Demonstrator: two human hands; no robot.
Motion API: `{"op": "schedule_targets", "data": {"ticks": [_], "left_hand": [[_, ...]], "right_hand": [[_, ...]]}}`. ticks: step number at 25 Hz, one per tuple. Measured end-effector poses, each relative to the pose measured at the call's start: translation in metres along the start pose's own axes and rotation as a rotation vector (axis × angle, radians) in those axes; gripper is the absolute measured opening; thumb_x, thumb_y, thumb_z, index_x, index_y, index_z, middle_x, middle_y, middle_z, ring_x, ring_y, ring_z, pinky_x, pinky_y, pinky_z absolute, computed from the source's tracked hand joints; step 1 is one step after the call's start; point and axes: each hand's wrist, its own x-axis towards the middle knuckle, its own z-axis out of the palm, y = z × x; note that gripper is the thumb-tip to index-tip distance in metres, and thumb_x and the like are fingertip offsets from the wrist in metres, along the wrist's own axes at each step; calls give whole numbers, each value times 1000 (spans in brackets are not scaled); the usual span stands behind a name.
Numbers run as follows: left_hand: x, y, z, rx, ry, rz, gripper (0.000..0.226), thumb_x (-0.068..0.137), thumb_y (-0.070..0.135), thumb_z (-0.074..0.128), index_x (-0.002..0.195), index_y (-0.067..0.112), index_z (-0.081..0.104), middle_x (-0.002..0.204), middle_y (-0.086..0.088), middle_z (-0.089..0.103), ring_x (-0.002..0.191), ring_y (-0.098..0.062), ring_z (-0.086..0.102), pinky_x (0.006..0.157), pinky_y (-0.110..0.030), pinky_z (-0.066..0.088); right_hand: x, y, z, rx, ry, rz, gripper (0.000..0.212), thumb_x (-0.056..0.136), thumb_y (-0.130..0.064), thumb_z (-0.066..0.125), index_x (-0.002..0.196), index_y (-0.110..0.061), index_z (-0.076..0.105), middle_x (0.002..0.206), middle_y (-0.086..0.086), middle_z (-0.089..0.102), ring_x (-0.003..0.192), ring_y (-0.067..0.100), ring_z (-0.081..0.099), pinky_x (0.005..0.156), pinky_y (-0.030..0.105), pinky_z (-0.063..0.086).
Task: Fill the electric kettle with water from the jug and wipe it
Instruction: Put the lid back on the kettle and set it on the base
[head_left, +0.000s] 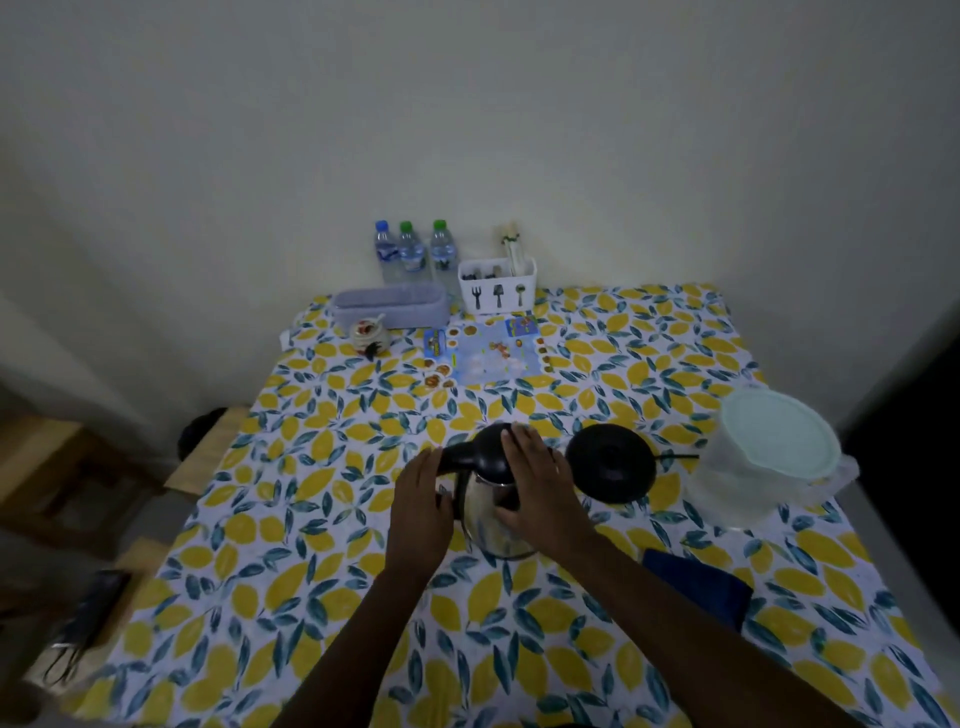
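A steel electric kettle with a black lid and handle stands mid-table on the lemon-print cloth. My left hand wraps the black handle on its left side. My right hand lies over the lid and the right side of the body, fingers spread and touching it. The kettle's round black base sits just to the right, its cord running right. A clear plastic jug with a pale green lid stands at the right edge. A dark blue cloth lies folded beside my right forearm.
At the back by the wall stand three water bottles, a white cutlery holder, a grey tub, a small jar and a printed sheet. Wooden furniture is to the left of the table.
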Motion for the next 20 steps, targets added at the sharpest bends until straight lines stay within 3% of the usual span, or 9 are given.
{"op": "schedule_targets", "data": {"ticks": [2,4,5,10,14,20], "left_hand": [[8,-11,-4,-44,-93,-16,60,98,9,52,151,17,24,157,-9,29,128,-26,49,92,-34,52],[14,-17,-4,-45,-133,-32,62,97,11,54,150,21,24,154,-8,31,104,-26,61,67,-30,53],[19,-19,-3,-31,-136,-35,60,96,12,56,148,20,28,151,-8,33,101,-27,62,64,-30,53],[43,-20,-2,-8,-121,-38,35,94,16,60,128,13,52,126,-13,53,99,-31,61,70,-30,43],[52,1,2,-32,-56,40,30,97,14,56,126,13,54,122,-10,57,96,-28,61,71,-29,41],[101,72,28,-102,-48,130,28,100,19,51,127,15,53,123,-10,55,99,-30,58,75,-40,47]], "right_hand": [[4,-1,7,2,-3,21,99,77,-57,63,152,-21,9,162,5,12,149,27,6,115,55,19],[3,3,13,22,9,53,100,76,-60,63,152,-26,7,162,2,14,149,29,9,115,54,20],[2,5,14,31,11,61,99,76,-59,63,152,-29,6,162,0,14,149,30,10,115,54,20],[1,8,12,92,21,76,95,80,-51,66,152,-27,9,162,-2,12,149,28,7,117,53,20],[1,17,-6,120,81,96,94,81,-47,67,152,-25,10,162,-1,12,149,28,7,117,52,18],[27,78,-76,44,160,116,99,73,-43,76,151,-23,18,160,1,22,147,31,16,115,53,20]]}}
